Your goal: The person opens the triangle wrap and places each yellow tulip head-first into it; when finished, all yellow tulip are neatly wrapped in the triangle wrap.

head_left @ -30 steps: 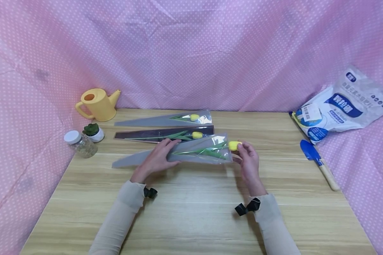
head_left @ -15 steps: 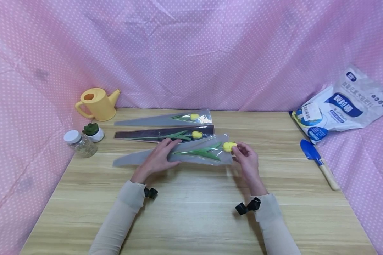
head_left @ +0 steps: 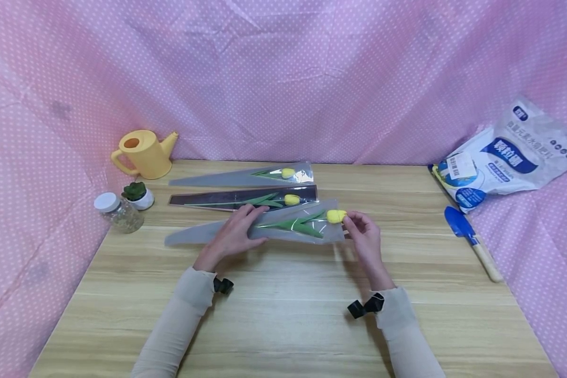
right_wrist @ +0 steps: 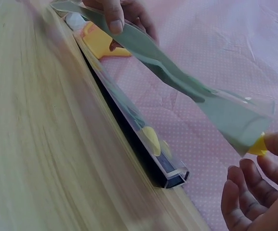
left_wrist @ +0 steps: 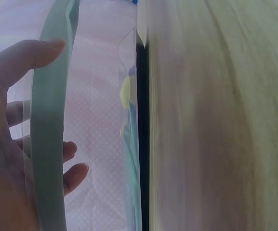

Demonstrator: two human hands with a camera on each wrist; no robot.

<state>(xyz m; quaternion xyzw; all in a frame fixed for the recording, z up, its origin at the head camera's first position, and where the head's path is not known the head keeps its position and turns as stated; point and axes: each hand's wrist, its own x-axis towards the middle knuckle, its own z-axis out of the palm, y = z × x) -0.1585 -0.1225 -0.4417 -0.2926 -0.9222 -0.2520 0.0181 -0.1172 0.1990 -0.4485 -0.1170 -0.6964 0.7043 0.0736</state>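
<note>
My left hand [head_left: 236,231] grips a long, tapering flower sleeve [head_left: 191,233] with a clear front and grey back, lifted off the table in both wrist views. Inside it lies a yellow artificial-looking tulip [head_left: 335,216], its green leaves behind the clear film. At the wide mouth, my right hand [head_left: 366,231] pinches the tulip's head between thumb and finger; its other fingers are loosely bent in the right wrist view. Just beyond rests a black-backed sleeve [head_left: 208,200] holding another yellow tulip [head_left: 292,200]. A grey sleeve [head_left: 212,181] with a third tulip [head_left: 287,173] lies farther back.
At the left stand a yellow watering can [head_left: 146,156], a small potted succulent [head_left: 139,196] and a white-lidded glass jar [head_left: 119,212]. A white-and-blue bag [head_left: 510,157] leans at the right, above a blue trowel [head_left: 472,241]. Pink dotted cloth [head_left: 283,79] hangs behind the table.
The tulip's head has slid leftward into the mouth of the sleeve, pushed by my right hand, which moved slightly left. My left hand has kept its grip in place.
</note>
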